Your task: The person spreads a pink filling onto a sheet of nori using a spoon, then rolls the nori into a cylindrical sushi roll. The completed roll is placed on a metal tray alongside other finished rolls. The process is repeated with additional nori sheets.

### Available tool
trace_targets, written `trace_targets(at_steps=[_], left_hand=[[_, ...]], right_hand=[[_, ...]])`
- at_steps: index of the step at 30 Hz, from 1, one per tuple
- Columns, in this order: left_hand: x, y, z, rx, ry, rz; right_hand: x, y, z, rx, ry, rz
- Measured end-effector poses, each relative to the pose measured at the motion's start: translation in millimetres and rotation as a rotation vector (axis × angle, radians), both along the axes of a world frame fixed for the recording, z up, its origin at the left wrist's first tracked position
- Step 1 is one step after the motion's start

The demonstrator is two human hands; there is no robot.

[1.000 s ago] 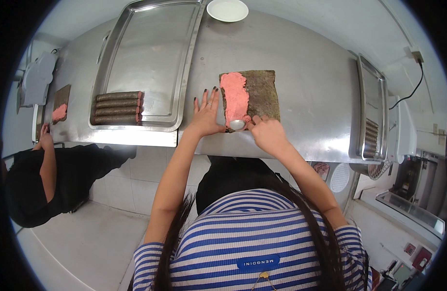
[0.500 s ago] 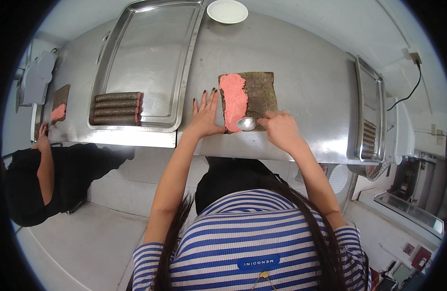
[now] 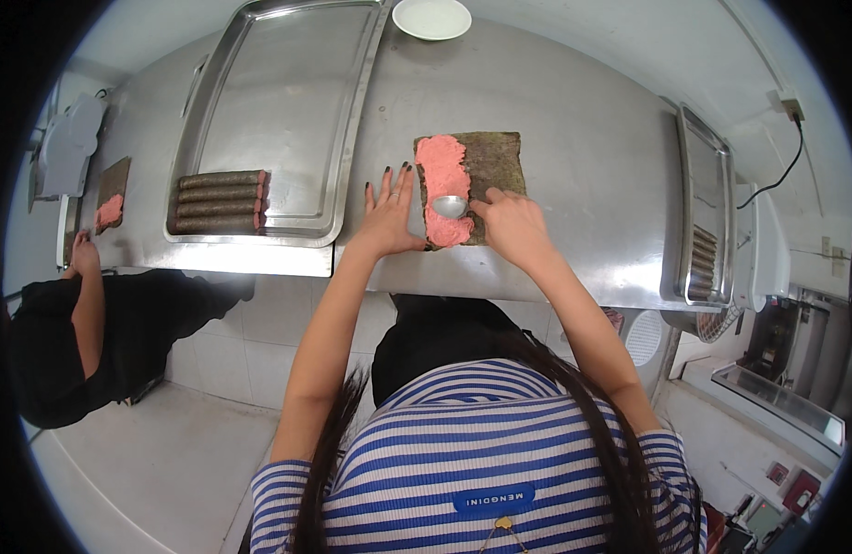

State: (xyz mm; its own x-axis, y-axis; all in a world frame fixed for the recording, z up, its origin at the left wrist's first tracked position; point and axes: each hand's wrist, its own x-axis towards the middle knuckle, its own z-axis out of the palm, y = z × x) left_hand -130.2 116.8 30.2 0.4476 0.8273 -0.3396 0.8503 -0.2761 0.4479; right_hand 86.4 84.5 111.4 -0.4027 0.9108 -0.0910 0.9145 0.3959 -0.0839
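Note:
A dark green nori sheet [image 3: 500,175] lies flat on the steel table, its left part covered by a strip of pink paste [image 3: 441,166]. My right hand [image 3: 512,224] is closed around the handle of a metal spoon [image 3: 450,207], whose bowl rests on the lower part of the paste. Most of the handle is hidden by my fingers. My left hand [image 3: 389,222] lies flat with fingers stretched on the table along the sheet's left edge, the thumb reaching its lower left corner.
To the left, a large steel tray [image 3: 345,175] holds several nori rolls [image 3: 220,201] with pink filling. A white bowl [image 3: 432,18] stands at the back. Another tray of rolls [image 3: 703,254] is at the right end. Far left, a person's hands [image 3: 82,254] are near a smaller nori sheet [image 3: 112,189].
My right hand has moved the spoon up and left, from the strip's lower right edge onto the paste. My left hand has stayed nearly in place.

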Motion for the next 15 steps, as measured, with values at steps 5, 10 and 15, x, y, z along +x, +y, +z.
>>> trace_targets(at_steps=[5, 10, 15], left_hand=[[-0.7, -0.2, 2.5, -0.009, 0.006, -0.003], [1.4, -0.7, 1.7, 0.007, 0.018, -0.003], [0.6, -0.4, -0.9, 0.011, -0.008, 0.001]], right_hand=[[-0.6, -5.2, -6.2, -0.057, 0.0, 0.031], [20.4, -24.5, -3.5, -0.06, 0.012, 0.077], [25.2, -30.3, -11.5, -0.047, -0.01, 0.018]])
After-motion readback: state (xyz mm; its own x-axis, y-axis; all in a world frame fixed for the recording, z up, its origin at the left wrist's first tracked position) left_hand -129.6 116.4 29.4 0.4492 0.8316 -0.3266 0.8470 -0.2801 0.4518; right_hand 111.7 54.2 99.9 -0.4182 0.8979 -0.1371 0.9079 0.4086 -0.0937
